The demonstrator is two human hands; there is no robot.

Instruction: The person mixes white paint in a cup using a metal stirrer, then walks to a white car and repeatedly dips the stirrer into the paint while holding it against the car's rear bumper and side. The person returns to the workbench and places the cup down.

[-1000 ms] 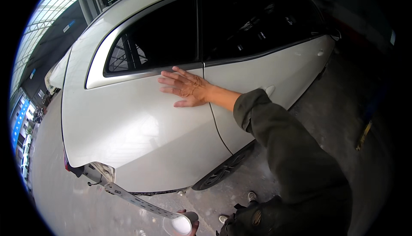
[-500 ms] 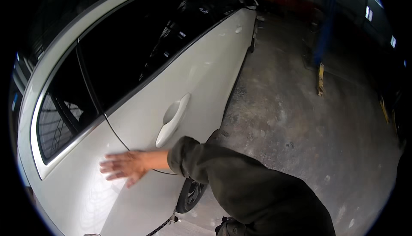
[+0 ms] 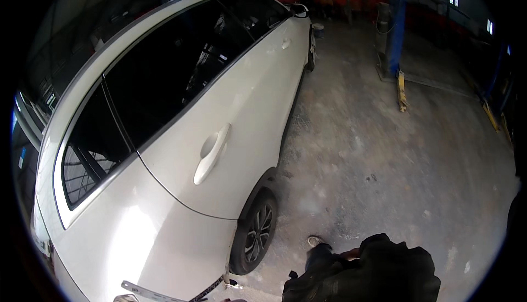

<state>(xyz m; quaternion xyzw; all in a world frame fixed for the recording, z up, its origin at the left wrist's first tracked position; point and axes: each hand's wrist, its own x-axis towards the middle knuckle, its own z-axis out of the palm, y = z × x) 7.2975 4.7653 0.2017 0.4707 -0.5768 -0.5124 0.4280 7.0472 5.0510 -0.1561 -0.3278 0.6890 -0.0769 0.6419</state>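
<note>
One white car [image 3: 170, 165], two door handles [image 3: 211, 161], one side mirror [image 3: 299, 10], one shoe [image 3: 315, 241]

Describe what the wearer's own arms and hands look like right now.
The right arm wears a very dark, loose, wrinkled sleeve with no visible markings. Only a small part of the right hand shows, with no glove on that part. The left arm and left hand cannot be made out.

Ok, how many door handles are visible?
2: one elongated white handle on the white rear door, a second white handle on the white front door. Any on the far side of the white car would be hidden.
</note>
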